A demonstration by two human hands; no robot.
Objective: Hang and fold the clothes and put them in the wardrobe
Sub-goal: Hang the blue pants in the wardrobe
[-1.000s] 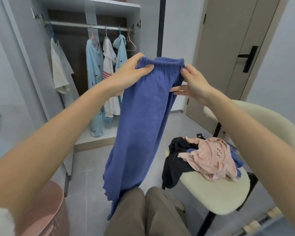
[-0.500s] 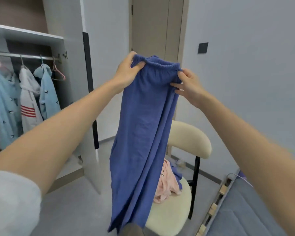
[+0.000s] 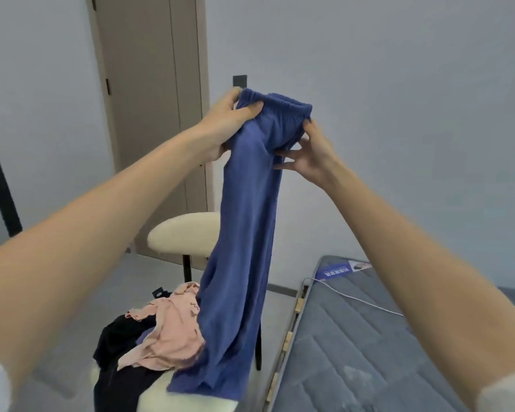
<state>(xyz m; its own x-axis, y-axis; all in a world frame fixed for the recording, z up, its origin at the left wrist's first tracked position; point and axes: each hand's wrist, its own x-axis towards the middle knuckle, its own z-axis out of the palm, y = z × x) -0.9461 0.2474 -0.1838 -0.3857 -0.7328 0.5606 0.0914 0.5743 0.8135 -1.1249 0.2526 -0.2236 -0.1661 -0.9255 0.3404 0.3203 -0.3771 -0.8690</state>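
Bedroom, bed (image 3: 354, 337) right of chair (image 3: 185, 236) | trousers (image 3: 244, 233) hung full length above chair, hems near seat pile (image 3: 167, 331) | left hand (image 3: 223, 123) and right hand (image 3: 309, 156) both pinching waistband, apparently to straighten legs for folding

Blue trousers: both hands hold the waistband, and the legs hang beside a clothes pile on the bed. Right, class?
Not quite. The head view shows the left hand and right hand holding the blue trousers by the waistband, but the clothes pile lies on the cream chair, not the bed.
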